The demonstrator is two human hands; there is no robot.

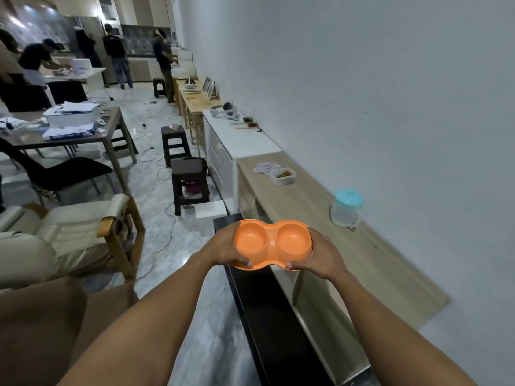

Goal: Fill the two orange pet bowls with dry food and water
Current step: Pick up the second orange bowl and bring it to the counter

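Observation:
An orange double pet bowl [272, 243] with two round wells, both empty, is held level in the air beside the front edge of a wooden cabinet top [384, 263]. My left hand [223, 247] grips its left end and my right hand [323, 256] grips its right end. On the cabinet top, farther away, stands an open white container of brown dry food [282, 176] with its lid [265, 167] lying beside it. A clear plastic jug with a light blue lid [346, 208] stands near the wall, right of the bowl.
A black low bench [267, 316] runs below the bowl along the cabinet. Dark stools [189, 179] and floor cables lie ahead. A cream armchair [69, 232] is at left, a table with papers [69, 126] beyond. Several people stand far back.

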